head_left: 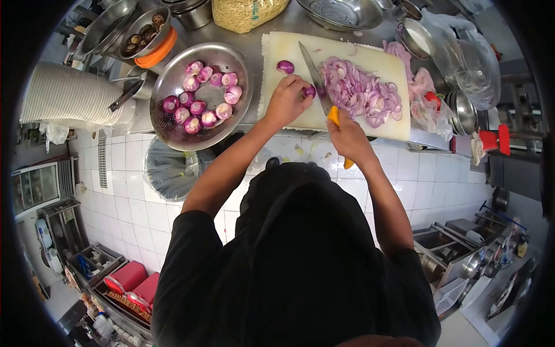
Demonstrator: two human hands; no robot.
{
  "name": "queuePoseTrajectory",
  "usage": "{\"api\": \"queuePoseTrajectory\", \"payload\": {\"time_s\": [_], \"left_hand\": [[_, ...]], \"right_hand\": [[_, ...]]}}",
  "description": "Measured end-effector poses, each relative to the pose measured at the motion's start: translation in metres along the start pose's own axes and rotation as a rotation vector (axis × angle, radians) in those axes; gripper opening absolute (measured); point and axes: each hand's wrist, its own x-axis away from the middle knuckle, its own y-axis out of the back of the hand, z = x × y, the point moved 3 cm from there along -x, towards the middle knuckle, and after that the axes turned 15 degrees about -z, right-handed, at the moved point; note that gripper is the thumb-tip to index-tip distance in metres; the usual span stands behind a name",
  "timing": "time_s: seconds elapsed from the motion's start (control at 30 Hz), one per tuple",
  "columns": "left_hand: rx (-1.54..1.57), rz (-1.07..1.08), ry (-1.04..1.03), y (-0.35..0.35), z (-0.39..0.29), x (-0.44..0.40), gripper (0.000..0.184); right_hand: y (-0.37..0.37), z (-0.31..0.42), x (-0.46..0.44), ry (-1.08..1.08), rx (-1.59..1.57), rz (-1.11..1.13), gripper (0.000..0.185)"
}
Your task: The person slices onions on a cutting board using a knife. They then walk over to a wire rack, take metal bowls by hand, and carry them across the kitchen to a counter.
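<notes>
My left hand (287, 102) is closed with its fingertips on a small peeled red onion (310, 91) at the left part of the white cutting board (283, 47). In my right hand (350, 139) is the yellow handle of a kitchen knife (315, 70). Its broad blade points away from me, just right of the held onion. Right of the blade spreads a pile of sliced red onion (361, 92). Another purple onion piece (285, 67) lies on the board beyond my left hand. Several peeled onions (198, 107) sit in the metal bowl (160, 128) to the left.
A bag of noodles (243, 16) and a steel basin (341, 13) stand behind the board. Mushrooms fill a bowl (165, 29) at the back left, near stacked white containers (63, 95). Plastic bags (465, 63) crowd the right side. A lined bin (167, 173) stands below the counter.
</notes>
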Motion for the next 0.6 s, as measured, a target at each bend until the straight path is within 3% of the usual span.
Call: {"api": "queuePoseTrajectory", "payload": {"time_s": [0.07, 0.17, 0.4, 0.6], "left_hand": [[0.030, 0.012, 0.073, -0.006, 0.008, 0.004, 0.015], [0.022, 0.009, 0.122, -0.007, 0.008, 0.006, 0.014], [0.015, 0.005, 0.212, -0.007, 0.008, 0.008, 0.012], [0.022, -0.010, 0.190, -0.004, 0.008, 0.007, 0.012]], "right_hand": [[-0.003, 0.001, -0.002, -0.072, -0.046, 0.039, 0.035], [-0.023, 0.002, -0.016, 0.142, -0.053, -0.143, 0.033], [-0.016, 0.013, -0.048, -0.057, -0.102, 0.042, 0.037], [-0.045, 0.005, -0.047, -0.022, -0.056, -0.043, 0.037]]}}
